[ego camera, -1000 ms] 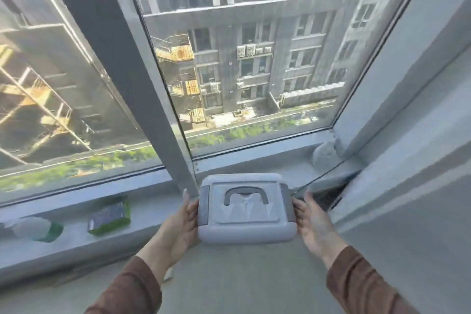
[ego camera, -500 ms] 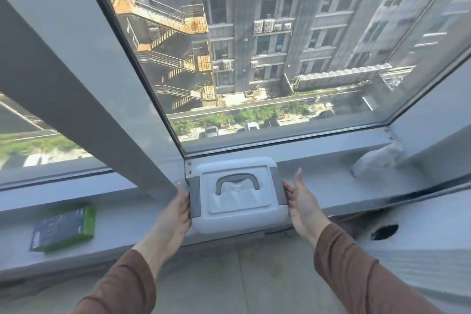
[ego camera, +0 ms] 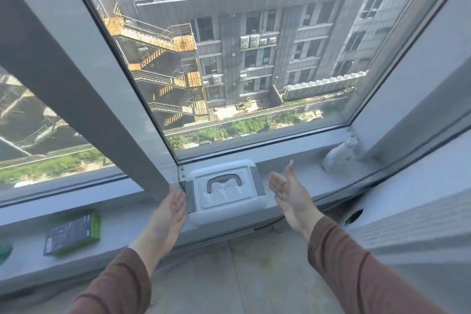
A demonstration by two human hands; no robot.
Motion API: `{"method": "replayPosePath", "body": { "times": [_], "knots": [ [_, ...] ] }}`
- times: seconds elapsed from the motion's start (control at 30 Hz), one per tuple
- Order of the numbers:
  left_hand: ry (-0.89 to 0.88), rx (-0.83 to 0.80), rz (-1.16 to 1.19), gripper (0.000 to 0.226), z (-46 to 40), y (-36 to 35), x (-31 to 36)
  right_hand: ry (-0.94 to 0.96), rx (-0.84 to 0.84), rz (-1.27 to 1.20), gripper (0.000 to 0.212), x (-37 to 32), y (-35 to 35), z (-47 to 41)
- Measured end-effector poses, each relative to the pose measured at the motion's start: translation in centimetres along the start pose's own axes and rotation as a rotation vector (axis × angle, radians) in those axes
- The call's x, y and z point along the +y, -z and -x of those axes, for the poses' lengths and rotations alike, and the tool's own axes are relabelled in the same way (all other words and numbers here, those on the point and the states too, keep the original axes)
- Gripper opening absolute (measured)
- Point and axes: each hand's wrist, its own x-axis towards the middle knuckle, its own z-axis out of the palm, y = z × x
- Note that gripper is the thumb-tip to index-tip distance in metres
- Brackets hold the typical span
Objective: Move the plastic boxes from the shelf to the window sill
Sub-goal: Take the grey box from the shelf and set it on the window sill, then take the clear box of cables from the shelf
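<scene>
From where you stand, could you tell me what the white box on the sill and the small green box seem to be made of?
The white box looks like moulded matt plastic: rounded corners, a recessed lid panel, grey handle and side clips. The green box appears to be printed cardboard with a slight sheen, judging by its sharp flat edges, though blur leaves this uncertain.

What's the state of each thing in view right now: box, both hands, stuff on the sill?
plastic box: resting on the window sill, lid on, handle folded flat
left hand: open, beside the box's left end, contact unclear
right hand: open, clear of the box
green packet: lying flat on the sill, left of the box
window: shut
</scene>
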Motion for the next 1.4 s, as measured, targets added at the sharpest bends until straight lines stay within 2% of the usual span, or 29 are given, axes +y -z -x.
{"method": "replayPosePath", "body": {
  "times": [0.1,0.2,0.27,0.4,0.47,0.53,0.6,0.67,0.77,0.87,1.0,1.13,1.23,1.33,1.4],
  "knots": [
    [-0.063,-0.076,-0.029,0.076,7.0,-2.3,2.3,0.072,-0.016,-0.057,0.091,-2.3,0.2,7.8],
    [-0.152,-0.195,-0.107,0.074,16.8,-5.2,4.3,0.183,-0.012,-0.098,0.079,-4.5,1.6,19.3],
    [-0.193,-0.295,-0.152,0.073,25.8,-8.1,5.1,0.255,0.012,-0.126,0.070,-6.0,3.8,29.6],
    [-0.266,-0.529,-0.229,0.087,41.5,-14.4,4.7,0.397,0.098,-0.177,0.071,-7.3,10.0,47.5],
    [-0.275,-0.640,-0.250,0.084,48.7,-18.5,3.2,0.453,0.168,-0.216,0.068,-7.2,13.7,56.2],
    [-0.258,-0.757,-0.288,0.076,56.5,-24.0,0.2,0.510,0.259,-0.265,0.060,-6.5,18.8,65.8],
    [-0.219,-0.884,-0.313,0.083,62.8,-28.9,-2.9,0.549,0.348,-0.284,0.053,-5.2,23.3,73.6],
    [-0.174,-1.006,-0.359,0.090,68.8,-33.7,-6.9,0.572,0.449,-0.303,0.064,-3.0,28.3,81.3],
    [-0.092,-1.184,-0.427,0.081,78.7,-41.1,-15.1,0.629,0.635,-0.347,0.082,1.6,36.9,93.0],
    [-0.003,-1.307,-0.459,0.074,86.9,-46.6,-22.6,0.647,0.787,-0.385,0.075,6.5,44.0,101.9],
    [0.071,-1.398,-0.546,0.074,96.1,-52.9,-33.1,0.636,0.982,-0.442,0.064,13.8,52.9,112.0],
    [0.119,-1.434,-0.606,0.077,100.7,-58.1,-42.0,0.597,1.090,-0.501,0.068,20.0,61.3,118.4],
    [0.116,-1.394,-0.647,0.081,101.5,-60.9,-46.5,0.564,1.103,-0.556,0.076,23.5,66.5,120.3],
    [0.105,-1.359,-0.649,0.078,100.9,-62.8,-49.6,0.530,1.079,-0.609,0.070,25.7,70.4,120.3],
    [0.130,-1.369,-0.633,0.066,101.0,-63.7,-51.2,0.493,0.977,-0.669,0.087,26.7,72.6,119.6]
  ]
}}
